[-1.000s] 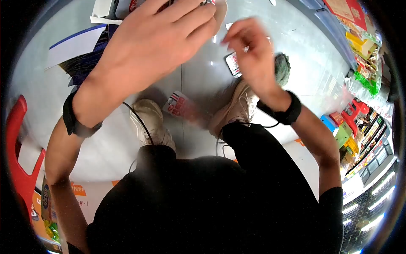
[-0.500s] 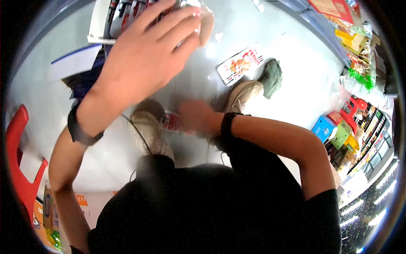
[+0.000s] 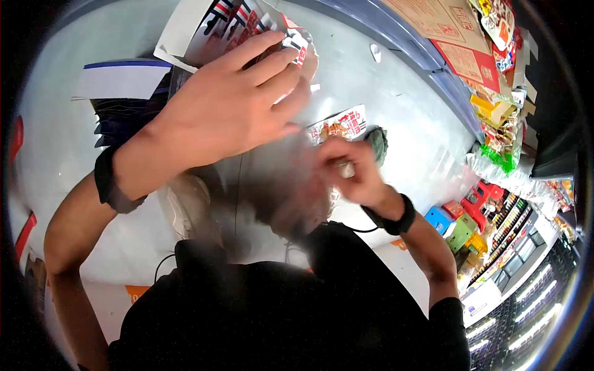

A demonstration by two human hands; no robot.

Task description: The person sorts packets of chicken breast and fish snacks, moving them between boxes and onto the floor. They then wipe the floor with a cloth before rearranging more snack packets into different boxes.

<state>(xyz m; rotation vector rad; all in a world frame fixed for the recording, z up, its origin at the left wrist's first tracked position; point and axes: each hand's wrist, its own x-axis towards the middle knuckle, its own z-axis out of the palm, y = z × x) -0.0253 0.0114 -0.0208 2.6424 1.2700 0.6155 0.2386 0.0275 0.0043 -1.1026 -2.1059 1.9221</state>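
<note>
My left hand (image 3: 229, 102) reaches over an open white cardboard box (image 3: 176, 34) at the top. Its fingers are stretched and apart, touching or just above the red, white and black packets (image 3: 244, 25) in the box; the contact is hidden. My right hand (image 3: 359, 170) is closed, thumb and fingers together, at a motion-smeared red-and-white packet (image 3: 309, 176). The blur hides its outline. Behind that hand, a printed white packet with a food picture (image 3: 340, 125) lies on the floor, beside a dark green crumpled thing (image 3: 377, 143).
A dark box with a white flap (image 3: 124, 80) stands left of the white box. My shoe (image 3: 185, 207) is on the grey floor. Cartons (image 3: 461, 62) and bagged goods line the right, with a red stool (image 3: 482, 201) and blue, green and yellow boxes (image 3: 459, 235) below.
My right hand has risen to the right, away from the floor between my shoes, and the packet there has left that spot. My left hand stays at the box. The view has shifted.
</note>
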